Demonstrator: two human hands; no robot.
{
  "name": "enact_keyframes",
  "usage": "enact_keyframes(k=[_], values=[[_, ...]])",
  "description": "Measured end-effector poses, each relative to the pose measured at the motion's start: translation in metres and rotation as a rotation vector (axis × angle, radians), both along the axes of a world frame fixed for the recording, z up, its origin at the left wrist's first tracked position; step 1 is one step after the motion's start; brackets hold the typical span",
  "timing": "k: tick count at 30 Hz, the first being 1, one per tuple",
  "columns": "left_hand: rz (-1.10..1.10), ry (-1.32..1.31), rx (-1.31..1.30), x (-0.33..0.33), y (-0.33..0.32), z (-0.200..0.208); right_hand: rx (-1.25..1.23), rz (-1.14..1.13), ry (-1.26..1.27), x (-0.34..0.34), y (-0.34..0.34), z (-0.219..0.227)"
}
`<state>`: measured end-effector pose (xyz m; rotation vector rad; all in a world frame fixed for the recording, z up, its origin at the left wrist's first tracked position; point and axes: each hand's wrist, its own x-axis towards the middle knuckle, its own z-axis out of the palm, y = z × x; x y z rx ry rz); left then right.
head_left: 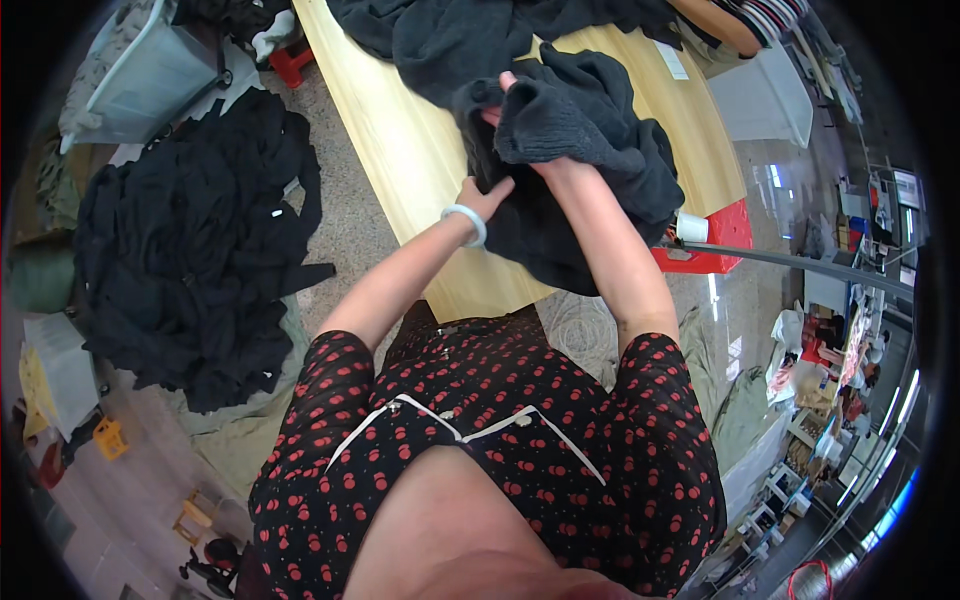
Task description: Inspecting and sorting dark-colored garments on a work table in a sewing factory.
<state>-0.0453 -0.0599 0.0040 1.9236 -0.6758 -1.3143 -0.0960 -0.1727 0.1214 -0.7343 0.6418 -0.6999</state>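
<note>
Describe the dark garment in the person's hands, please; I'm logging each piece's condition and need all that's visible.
The dark garment is charcoal, thick and fuzzy, like knit or fleece. It is bunched and folded, held above the wooden table, its lower part hanging over the table's near edge. The left hand grips its lower left fold; the right hand is pushed up inside it, mostly hidden. No tag or fastening shows.

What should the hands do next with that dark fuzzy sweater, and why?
Probably pull the right hand back out so the dark sweater slides off it. That hand looks pushed inside the bunched cloth, while the left hand pinches the edge just above the wooden table. The garment is still crumpled, so it likely needs straightening.
</note>
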Motion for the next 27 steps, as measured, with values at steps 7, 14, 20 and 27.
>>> enact_keyframes(k=[7, 14, 20, 27], values=[[0.31, 0.311, 0.002, 0.022, 0.011, -0.08, -0.489, 0.336, 0.349, 0.039, 0.067, 0.045], [-0.46, 0.188, 0.358, 0.029, 0.107, -0.041, -0.956, 0.118, 0.693, -0.028, 0.036, 0.059], [-0.832, 0.041, 0.246, 0.005, 0.114, 0.021, -0.874, -0.153, 1.78, -0.142, -0.061, -0.064], [-0.625, 0.082, -0.096, 0.045, 0.079, 0.054, -0.795, -0.455, 1.165, -0.136, -0.043, -0.042]])
